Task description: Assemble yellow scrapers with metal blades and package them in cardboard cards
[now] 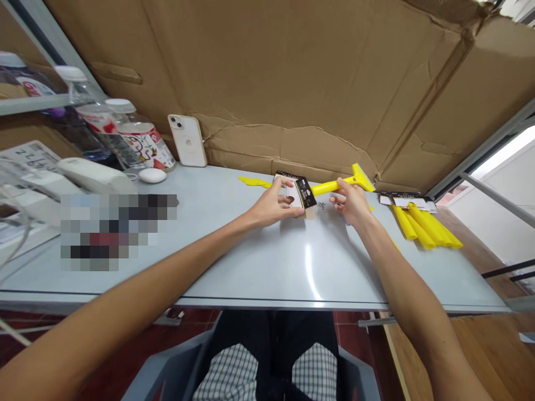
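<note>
My left hand [273, 205] is closed on a black and white card package [304, 192] near the back middle of the table. A yellow scraper [328, 187] extends from the package to the right, its wide head [363, 178] raised at the right end. The fingers of my right hand [351, 201] are closed on the scraper's handle near that head. Small metal screws [321, 205] lie on the table between my hands. Behind my left hand lies a flat yellow piece [254, 181].
Several yellow handles [430, 228] with black and white cards [403, 199] lie at the right. A phone [188, 140] leans on the cardboard [267, 83] behind the table [251, 273]. Bottles [144, 142], a white oval object [152, 175] and white boxes [98, 177] stand at the left.
</note>
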A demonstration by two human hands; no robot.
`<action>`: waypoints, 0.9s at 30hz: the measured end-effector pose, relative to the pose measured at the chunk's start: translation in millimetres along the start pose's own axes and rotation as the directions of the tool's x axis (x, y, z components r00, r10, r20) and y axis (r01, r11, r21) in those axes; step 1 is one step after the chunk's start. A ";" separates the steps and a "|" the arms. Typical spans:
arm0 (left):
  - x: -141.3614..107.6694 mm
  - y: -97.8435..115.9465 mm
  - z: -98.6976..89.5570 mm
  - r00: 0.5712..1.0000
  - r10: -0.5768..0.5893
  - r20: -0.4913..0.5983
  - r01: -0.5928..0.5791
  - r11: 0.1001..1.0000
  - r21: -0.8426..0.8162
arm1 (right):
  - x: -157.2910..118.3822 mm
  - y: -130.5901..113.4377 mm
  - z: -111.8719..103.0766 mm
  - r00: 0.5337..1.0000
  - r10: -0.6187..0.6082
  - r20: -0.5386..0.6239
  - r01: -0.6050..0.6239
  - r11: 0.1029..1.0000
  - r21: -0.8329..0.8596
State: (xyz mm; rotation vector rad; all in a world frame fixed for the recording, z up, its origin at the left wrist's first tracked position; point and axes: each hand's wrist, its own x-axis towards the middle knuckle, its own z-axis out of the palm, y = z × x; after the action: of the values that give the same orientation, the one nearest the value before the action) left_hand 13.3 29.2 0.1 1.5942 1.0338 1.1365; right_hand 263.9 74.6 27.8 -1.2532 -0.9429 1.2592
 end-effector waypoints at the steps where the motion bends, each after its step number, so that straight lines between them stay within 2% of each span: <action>1: -1.1 0.4 1.6 1.000 0.003 0.010 -0.003 1.000 -0.005 | -0.1 1.0 0.3 1.000 -0.001 0.012 0.001 1.000 -0.005; 7: -4.4 1.4 7.5 1.000 0.006 -0.008 -0.007 0.998 -0.058 | 0.8 3.7 -0.1 1.000 -0.010 0.024 0.010 1.000 -0.007; 10: -0.7 -0.2 4.9 0.998 -0.063 -0.028 0.055 0.970 -0.237 | 0.6 3.1 -0.8 0.999 -0.016 0.036 0.016 1.000 0.004; 13: 4.2 -0.6 -1.9 0.983 -0.161 0.094 0.186 0.851 -0.492 | 0.1 2.4 -1.7 0.997 -0.049 0.059 0.047 0.998 0.034; 15: 6.1 0.6 -6.7 0.955 -0.220 0.199 0.295 0.768 -0.568 | -0.4 2.2 -2.0 0.994 -0.073 0.075 0.070 0.996 0.047; 18: 6.1 3.8 -9.7 0.926 -0.289 0.244 0.378 0.718 -0.584 | -1.9 1.6 -1.4 0.991 -0.091 0.101 0.088 0.995 0.038; 23: 3.3 6.6 -0.8 0.923 -0.320 0.213 0.382 0.701 -0.602 | -6.1 3.0 3.0 0.982 -0.101 0.161 0.101 0.995 0.006; 27: 0.4 3.2 10.3 0.916 -0.334 0.222 0.394 0.652 -0.648 | -10.5 10.4 9.7 0.972 -0.138 0.191 0.140 0.990 0.007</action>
State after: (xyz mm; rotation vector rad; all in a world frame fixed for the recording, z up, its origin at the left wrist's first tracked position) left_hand 23.7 26.8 1.5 0.7782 0.7034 0.9902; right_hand 251.5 64.5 20.2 -1.0651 -1.1536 1.2816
